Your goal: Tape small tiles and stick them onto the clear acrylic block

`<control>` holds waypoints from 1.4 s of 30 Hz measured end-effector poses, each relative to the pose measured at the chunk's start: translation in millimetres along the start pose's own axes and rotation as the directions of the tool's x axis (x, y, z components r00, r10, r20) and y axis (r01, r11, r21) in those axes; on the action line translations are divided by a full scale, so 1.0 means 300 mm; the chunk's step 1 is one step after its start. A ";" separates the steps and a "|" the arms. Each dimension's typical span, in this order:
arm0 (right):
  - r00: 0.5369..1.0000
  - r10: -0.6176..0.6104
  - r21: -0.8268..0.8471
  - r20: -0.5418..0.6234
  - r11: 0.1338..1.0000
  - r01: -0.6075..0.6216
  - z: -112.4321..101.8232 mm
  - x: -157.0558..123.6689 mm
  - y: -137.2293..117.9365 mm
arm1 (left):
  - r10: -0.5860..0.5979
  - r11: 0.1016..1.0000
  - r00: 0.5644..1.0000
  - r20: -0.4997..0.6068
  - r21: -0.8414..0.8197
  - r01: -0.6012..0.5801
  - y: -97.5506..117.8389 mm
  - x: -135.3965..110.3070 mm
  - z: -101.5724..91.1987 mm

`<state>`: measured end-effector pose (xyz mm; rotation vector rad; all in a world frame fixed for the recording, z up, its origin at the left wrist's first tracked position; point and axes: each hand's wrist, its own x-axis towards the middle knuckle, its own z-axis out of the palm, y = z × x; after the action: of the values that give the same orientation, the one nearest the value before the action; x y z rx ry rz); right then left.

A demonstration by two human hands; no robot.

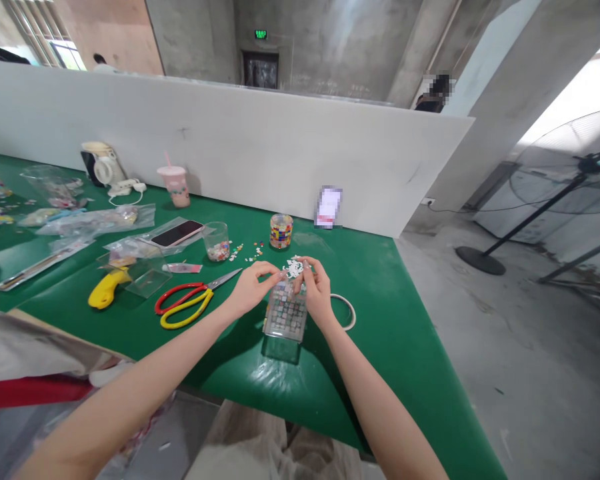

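Note:
A clear box [285, 319] with rows of small square mosaic tiles on it lies in front of me, between my forearms. A small heap of white tile pieces [294, 268] is at its far end. My left hand [254, 288] reaches the left side of the heap, with thumb and forefinger pinched at the box's far edge. My right hand [318, 291] is at the heap's right side, its fingers curled and closed by the box. Whatever is between either hand's fingertips is too small to make out.
Beyond my hands stand a mosaic-covered jar [281, 233] and a clear cup of tiles [217, 244]. Scissors [190, 305], a yellow-handled tool [109, 288] and a phone [177, 233] lie left. A white ring [351, 312] lies right. A white partition [250, 147] edges the green table [390, 347].

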<state>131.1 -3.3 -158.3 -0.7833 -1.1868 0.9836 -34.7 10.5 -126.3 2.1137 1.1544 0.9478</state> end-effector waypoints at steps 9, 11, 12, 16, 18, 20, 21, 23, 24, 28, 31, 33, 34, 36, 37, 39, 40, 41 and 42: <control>1.000 -0.010 -0.008 -0.007 1.000 0.010 -0.003 -0.003 0.002 | -0.059 0.984 0.985 0.162 -0.155 0.085 0.013 0.017 -0.062; 1.000 -0.002 -0.005 -0.009 1.000 0.002 -0.001 -0.005 0.001 | -0.077 0.978 0.981 0.179 -0.176 0.108 0.015 0.008 -0.067; 1.000 0.002 -0.004 -0.009 1.000 -0.002 0.001 -0.007 0.000 | -0.088 0.976 0.980 0.180 -0.184 0.121 0.016 0.001 -0.063; 1.000 0.017 -0.011 0.006 1.000 -0.017 0.006 -0.011 -0.004 | -0.125 0.958 0.981 0.145 -0.238 0.157 0.022 -0.031 -0.033; 1.000 0.020 -0.017 0.011 1.000 -0.020 0.006 -0.012 -0.004 | -0.130 0.945 0.982 0.134 -0.282 0.163 0.025 -0.043 -0.023; 1.000 0.020 -0.020 0.008 1.000 -0.019 0.003 -0.010 -0.002 | -0.128 0.928 0.983 0.132 -0.334 0.166 0.030 -0.052 -0.023; 1.000 0.019 -0.021 0.006 1.000 -0.019 0.002 -0.010 0.000 | -0.125 0.918 0.983 0.137 -0.360 0.167 0.032 -0.056 -0.026; 1.000 0.017 -0.021 0.001 1.000 -0.017 -0.001 -0.008 0.004 | -0.120 0.896 0.980 0.158 -0.407 0.175 0.038 -0.066 -0.036; 1.000 0.016 -0.020 0.000 1.000 -0.016 -0.002 -0.009 0.006 | -0.118 0.886 0.978 0.174 -0.426 0.183 0.040 -0.072 -0.041; 1.000 0.014 -0.012 0.002 1.000 -0.014 0.000 -0.014 0.006 | -0.129 0.850 0.967 0.221 -0.477 0.223 0.045 -0.090 -0.055; 1.000 0.009 -0.006 0.006 1.000 -0.009 0.003 -0.018 0.002 | -0.139 0.830 0.961 0.241 -0.500 0.246 0.043 -0.096 -0.058; 1.000 0.005 -0.002 0.009 1.000 -0.005 0.004 -0.020 -0.001 | -0.142 0.821 0.957 0.253 -0.510 0.257 0.038 -0.097 -0.059; 1.000 0.004 0.000 0.010 1.000 -0.004 0.004 -0.021 -0.002 | -0.144 0.817 0.956 0.258 -0.513 0.261 0.036 -0.096 -0.059; 1.000 0.004 0.003 0.013 1.000 -0.004 0.005 -0.022 -0.004 | -0.146 0.813 0.953 0.265 -0.517 0.268 0.031 -0.095 -0.060; 1.000 0.005 0.004 0.014 1.000 -0.005 0.005 -0.022 -0.005 | -0.145 0.811 0.952 0.268 -0.519 0.270 0.029 -0.094 -0.062; 1.000 0.009 0.004 0.017 1.000 -0.009 0.006 -0.022 -0.007 | -0.141 0.808 0.950 0.277 -0.523 0.272 0.024 -0.092 -0.065; 1.000 0.010 0.003 0.018 1.000 -0.011 0.006 -0.023 -0.008 | -0.138 0.806 0.950 0.282 -0.526 0.273 0.022 -0.092 -0.067; 1.000 0.012 0.002 0.018 1.000 -0.012 0.007 -0.023 -0.008 | -0.134 0.803 0.949 0.286 -0.529 0.273 0.020 -0.091 -0.069; 1.000 0.013 0.001 0.018 1.000 -0.013 0.007 -0.024 -0.009 | -0.130 0.800 0.948 0.290 -0.534 0.273 0.017 -0.091 -0.071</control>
<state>128.9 -10.9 -158.2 -0.7838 -1.1982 1.0038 -59.5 -13.0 -118.4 1.5301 0.8192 0.7837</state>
